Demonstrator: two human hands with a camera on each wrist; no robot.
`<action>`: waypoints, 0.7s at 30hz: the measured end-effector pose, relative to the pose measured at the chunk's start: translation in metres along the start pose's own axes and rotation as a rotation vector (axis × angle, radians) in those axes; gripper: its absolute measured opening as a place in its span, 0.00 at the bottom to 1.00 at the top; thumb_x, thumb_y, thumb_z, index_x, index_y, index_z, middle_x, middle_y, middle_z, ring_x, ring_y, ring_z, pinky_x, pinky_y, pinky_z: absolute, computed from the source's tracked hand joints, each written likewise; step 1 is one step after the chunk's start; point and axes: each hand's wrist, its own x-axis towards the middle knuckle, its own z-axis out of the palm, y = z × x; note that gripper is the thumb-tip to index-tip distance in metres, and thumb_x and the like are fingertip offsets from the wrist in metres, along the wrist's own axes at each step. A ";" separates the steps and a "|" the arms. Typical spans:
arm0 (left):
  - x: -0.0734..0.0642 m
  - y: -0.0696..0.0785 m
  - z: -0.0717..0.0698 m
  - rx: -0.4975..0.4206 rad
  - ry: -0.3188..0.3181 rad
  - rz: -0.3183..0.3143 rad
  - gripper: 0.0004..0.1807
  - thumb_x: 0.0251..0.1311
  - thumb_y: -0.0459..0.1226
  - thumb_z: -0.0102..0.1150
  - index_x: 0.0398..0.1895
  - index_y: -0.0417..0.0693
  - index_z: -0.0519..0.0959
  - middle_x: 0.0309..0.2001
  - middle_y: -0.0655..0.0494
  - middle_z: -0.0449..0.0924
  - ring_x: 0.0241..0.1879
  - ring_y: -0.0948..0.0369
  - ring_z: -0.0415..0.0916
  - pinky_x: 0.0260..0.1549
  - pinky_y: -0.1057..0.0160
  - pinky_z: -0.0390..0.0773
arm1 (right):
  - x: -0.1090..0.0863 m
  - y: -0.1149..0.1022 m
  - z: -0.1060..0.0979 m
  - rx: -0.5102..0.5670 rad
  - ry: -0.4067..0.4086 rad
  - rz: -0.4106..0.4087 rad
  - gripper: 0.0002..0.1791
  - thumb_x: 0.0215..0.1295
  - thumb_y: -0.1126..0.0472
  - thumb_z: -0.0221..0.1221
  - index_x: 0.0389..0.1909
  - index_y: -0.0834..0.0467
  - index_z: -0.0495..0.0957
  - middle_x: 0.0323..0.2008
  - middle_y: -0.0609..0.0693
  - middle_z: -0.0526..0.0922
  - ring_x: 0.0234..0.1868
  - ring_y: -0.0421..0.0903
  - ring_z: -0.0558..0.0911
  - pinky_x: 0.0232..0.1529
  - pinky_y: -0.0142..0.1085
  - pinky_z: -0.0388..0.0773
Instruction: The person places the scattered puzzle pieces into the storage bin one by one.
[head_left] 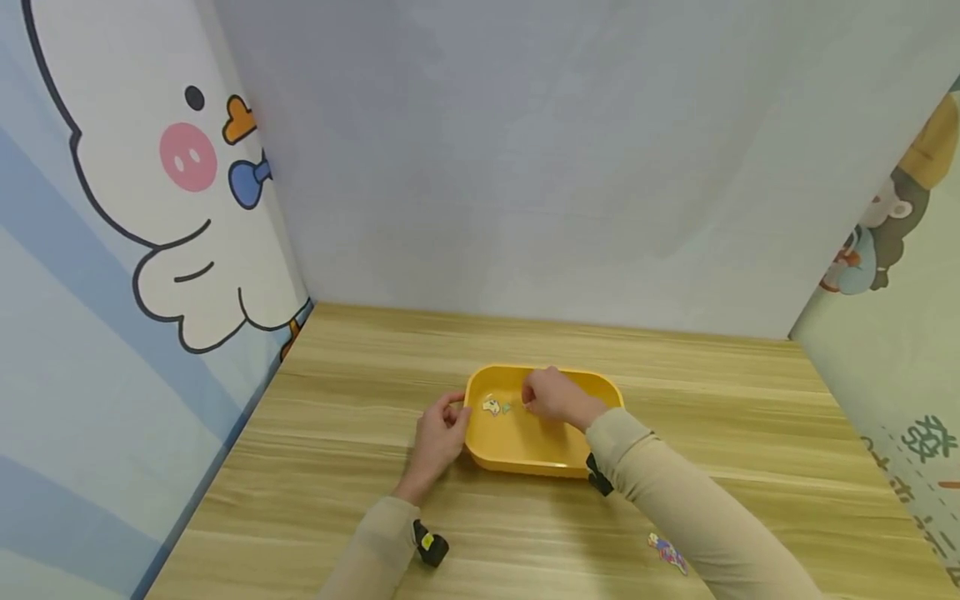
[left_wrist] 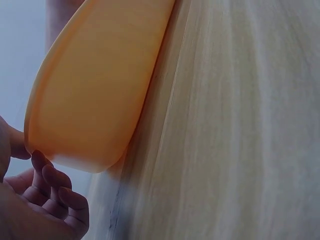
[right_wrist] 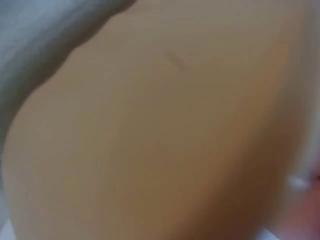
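A yellow plastic tray (head_left: 525, 463) stands on the wooden table. At its left end my left hand (head_left: 438, 439) holds the rim between thumb and finger; in the left wrist view the other fingers (left_wrist: 75, 200) curl loosely below the tray's end. My right hand (head_left: 557, 397) reaches down inside the tray with bent fingers, and a small pale sticker-like piece shows at its fingertips. Left of it, a white cartoon sticker (head_left: 491, 406) and a tiny green piece (head_left: 506, 408) lie on the tray floor. The right wrist view is blurred, mostly the tray's yellow wall (right_wrist: 150, 125).
A purple and pink cartoon sticker (head_left: 667, 552) lies on the table (head_left: 360, 367) beside the right forearm. A plain grey-white panel (head_left: 555, 167) rises behind the table, with printed cartoon panels at left and right. Black wrist cameras (head_left: 430, 546) sit on both wrists.
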 end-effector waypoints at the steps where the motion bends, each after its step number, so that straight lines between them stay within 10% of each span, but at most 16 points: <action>1: 0.000 0.001 0.000 0.000 0.000 0.001 0.13 0.62 0.29 0.56 0.50 0.32 0.77 0.22 0.53 0.73 0.19 0.64 0.67 0.17 0.69 0.68 | 0.000 -0.001 -0.001 0.001 0.001 0.001 0.02 0.58 0.67 0.63 0.28 0.60 0.81 0.29 0.48 0.81 0.28 0.44 0.75 0.47 0.44 0.73; 21: 0.001 0.000 -0.001 0.002 0.001 -0.010 0.13 0.62 0.30 0.57 0.49 0.33 0.77 0.21 0.54 0.72 0.19 0.62 0.67 0.17 0.68 0.68 | 0.015 -0.008 -0.004 -0.050 -0.026 0.070 0.05 0.56 0.65 0.67 0.24 0.57 0.81 0.25 0.46 0.78 0.26 0.43 0.76 0.32 0.37 0.75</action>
